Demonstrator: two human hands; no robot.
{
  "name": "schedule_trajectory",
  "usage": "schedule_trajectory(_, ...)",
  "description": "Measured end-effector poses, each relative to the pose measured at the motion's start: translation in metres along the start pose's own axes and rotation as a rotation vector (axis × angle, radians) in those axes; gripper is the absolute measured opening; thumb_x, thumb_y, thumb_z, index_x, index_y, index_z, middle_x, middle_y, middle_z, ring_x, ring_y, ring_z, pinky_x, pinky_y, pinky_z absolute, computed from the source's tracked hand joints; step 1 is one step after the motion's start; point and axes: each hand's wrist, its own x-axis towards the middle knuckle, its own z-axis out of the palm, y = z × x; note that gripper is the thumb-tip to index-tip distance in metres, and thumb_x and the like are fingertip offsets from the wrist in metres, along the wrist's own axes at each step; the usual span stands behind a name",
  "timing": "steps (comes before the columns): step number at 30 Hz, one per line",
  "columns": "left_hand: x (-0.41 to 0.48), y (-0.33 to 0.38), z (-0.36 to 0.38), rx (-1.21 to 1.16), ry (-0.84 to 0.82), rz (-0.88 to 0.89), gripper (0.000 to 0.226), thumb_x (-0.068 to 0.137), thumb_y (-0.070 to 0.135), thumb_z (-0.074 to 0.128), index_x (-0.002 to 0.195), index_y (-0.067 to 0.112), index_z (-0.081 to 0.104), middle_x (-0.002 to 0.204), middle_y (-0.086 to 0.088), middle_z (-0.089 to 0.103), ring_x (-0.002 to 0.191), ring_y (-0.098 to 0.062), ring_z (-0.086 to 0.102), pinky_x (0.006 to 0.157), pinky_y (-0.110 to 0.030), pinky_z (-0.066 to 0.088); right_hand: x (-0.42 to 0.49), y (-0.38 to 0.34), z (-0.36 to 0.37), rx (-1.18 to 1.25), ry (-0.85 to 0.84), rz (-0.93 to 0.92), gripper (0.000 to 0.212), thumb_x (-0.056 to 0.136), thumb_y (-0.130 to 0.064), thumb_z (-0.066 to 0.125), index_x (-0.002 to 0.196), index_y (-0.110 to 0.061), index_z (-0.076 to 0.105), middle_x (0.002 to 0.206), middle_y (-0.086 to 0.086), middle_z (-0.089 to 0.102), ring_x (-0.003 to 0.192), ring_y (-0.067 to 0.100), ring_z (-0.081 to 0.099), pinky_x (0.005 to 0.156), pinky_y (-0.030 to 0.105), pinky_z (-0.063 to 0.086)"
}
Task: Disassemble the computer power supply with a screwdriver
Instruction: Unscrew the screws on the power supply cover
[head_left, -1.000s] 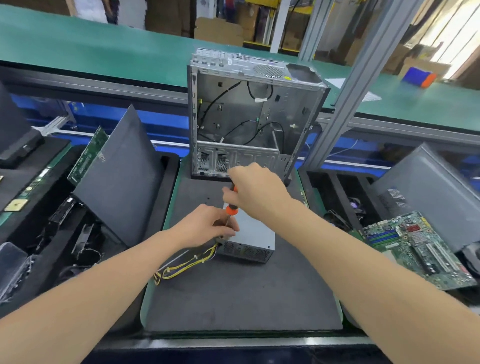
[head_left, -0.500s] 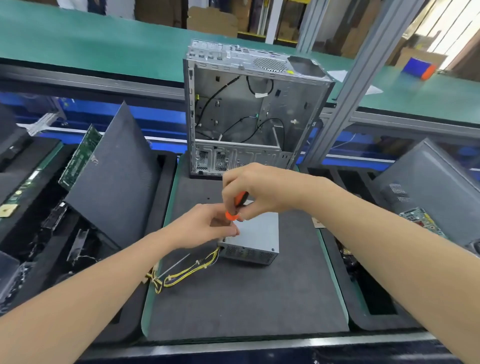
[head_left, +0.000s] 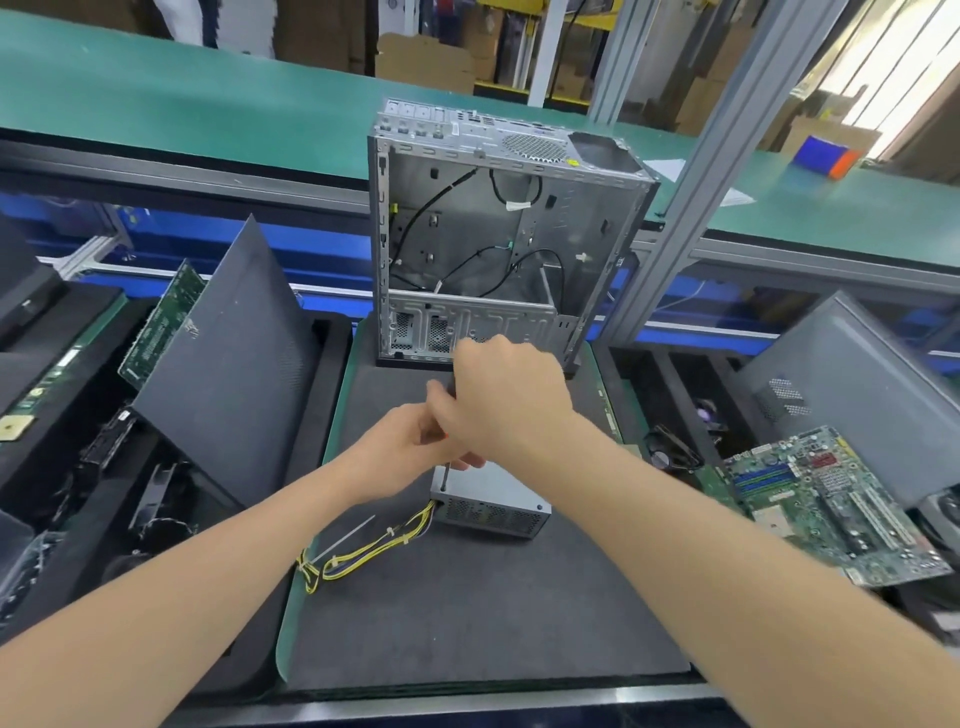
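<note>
While a dark side panel (head_left: 228, 364) leans in the tray at far left, the left hand (head_left: 410, 452) is in over the grey mat (head_left: 467, 623), fingers pinching the screwdriver (head_left: 445, 475) low down. Its tip sits on the near-left corner of the power supply (head_left: 493, 506), which lies flat mid-mat with yellow cables (head_left: 363, 551) trailing left. The right hand (head_left: 511, 400) is fisted round the handle from above, in front of the open computer case (head_left: 498, 234), with a green motherboard (head_left: 826, 504) off right.
</note>
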Motion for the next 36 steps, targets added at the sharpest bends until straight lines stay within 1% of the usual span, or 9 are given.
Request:
schedule_trajectory(5, 0.006, -0.001, 0.007, 0.003, -0.054, 0.018, 0.023, 0.111, 0.029, 0.049, 0.112, 0.018, 0.069, 0.103, 0.005, 0.080, 0.100, -0.012, 0.076, 0.086, -0.018, 0.057, 0.011, 0.007, 0.006, 0.206, -0.111, 0.061, 0.027, 0.096, -0.031, 0.059, 0.080, -0.015, 0.043, 0.075, 0.003, 0.049, 0.074, 0.032, 0.053, 0.062, 0.035, 0.041)
schedule_trajectory(10, 0.008, -0.004, 0.001, -0.025, -0.113, 0.027, 0.021, 0.112, 0.024, 0.047, 0.122, 0.012, 0.061, 0.115, -0.003, 0.078, 0.108, -0.023, 0.074, 0.095, -0.036, 0.059, 0.017, 0.036, -0.013, 0.421, -0.351, -0.294, 0.009, 0.088, -0.017, 0.066, 0.093, -0.020, 0.060, 0.081, -0.008, 0.065, 0.074, 0.015, 0.057, 0.063, 0.033, 0.050)
schedule_trajectory(16, 0.004, -0.002, 0.000, 0.041, -0.176, -0.002, 0.035, 0.111, 0.039, 0.046, 0.119, 0.015, 0.070, 0.115, 0.007, 0.077, 0.108, -0.013, 0.073, 0.096, -0.024, 0.055, 0.028, 0.049, -0.021, 0.285, -0.437, -0.695, 0.013, 0.083, -0.014, 0.072, 0.093, -0.022, 0.069, 0.092, -0.004, 0.057, 0.085, 0.011, 0.053, 0.070, 0.016, 0.040)
schedule_trajectory(20, 0.000, -0.003, 0.004, 0.088, -0.159, 0.011, 0.040, 0.112, 0.043, 0.039, 0.118, 0.016, 0.069, 0.113, 0.010, 0.078, 0.110, -0.010, 0.072, 0.096, -0.021, 0.054, 0.016, 0.044, -0.022, 0.277, -0.337, -0.649, 0.014, 0.084, -0.020, 0.065, 0.098, -0.023, 0.067, 0.089, -0.004, 0.058, 0.083, 0.014, 0.055, 0.070, 0.024, 0.042)
schedule_trajectory(24, -0.001, -0.005, 0.005, 0.062, -0.117, 0.010, 0.036, 0.113, 0.040, 0.037, 0.117, 0.024, 0.070, 0.112, 0.012, 0.077, 0.108, -0.007, 0.072, 0.092, -0.019, 0.054, 0.001, 0.017, -0.010, 0.005, -0.070, -0.276, 0.036, 0.096, -0.055, 0.049, 0.088, -0.021, 0.044, 0.067, -0.003, 0.046, 0.057, 0.023, 0.046, 0.052, 0.031, 0.032)
schedule_trajectory(26, -0.001, -0.002, 0.007, 0.073, -0.105, 0.002, 0.034, 0.111, 0.040, 0.039, 0.107, 0.042, 0.073, 0.105, 0.022, 0.077, 0.103, 0.002, 0.071, 0.086, -0.009, 0.050, -0.001, 0.001, -0.006, -0.046, -0.022, -0.078, 0.047, 0.099, -0.060, 0.044, 0.076, -0.020, 0.035, 0.064, -0.002, 0.036, 0.050, 0.019, 0.031, 0.050, 0.030, 0.025)
schedule_trajectory(28, -0.002, 0.000, 0.007, 0.100, -0.075, 0.002, 0.035, 0.108, 0.041, 0.043, 0.093, 0.051, 0.073, 0.098, 0.028, 0.076, 0.099, 0.008, 0.069, 0.081, -0.002, 0.047, 0.000, -0.007, -0.001, -0.045, -0.030, -0.006, 0.046, 0.103, -0.052, 0.045, 0.075, -0.018, 0.034, 0.065, -0.001, 0.033, 0.054, 0.022, 0.038, 0.055, 0.033, 0.035)
schedule_trajectory(33, 0.000, -0.003, -0.001, 0.029, -0.052, 0.039, 0.021, 0.106, 0.042, 0.052, 0.103, 0.039, 0.073, 0.103, 0.014, 0.078, 0.099, -0.004, 0.073, 0.087, -0.015, 0.053, 0.001, 0.004, 0.000, 0.135, -0.096, -0.140, 0.016, 0.099, -0.028, 0.054, 0.091, -0.015, 0.048, 0.072, 0.002, 0.050, 0.072, 0.033, 0.056, 0.058, 0.034, 0.041)
schedule_trajectory(36, 0.001, -0.002, -0.005, 0.049, -0.069, 0.049, 0.030, 0.108, 0.043, 0.051, 0.118, 0.019, 0.067, 0.113, 0.007, 0.077, 0.108, -0.013, 0.073, 0.094, -0.027, 0.057, 0.009, 0.020, -0.009, 0.294, -0.248, -0.346, 0.003, 0.095, -0.021, 0.059, 0.095, -0.018, 0.058, 0.080, -0.002, 0.060, 0.076, 0.020, 0.057, 0.061, 0.033, 0.047)
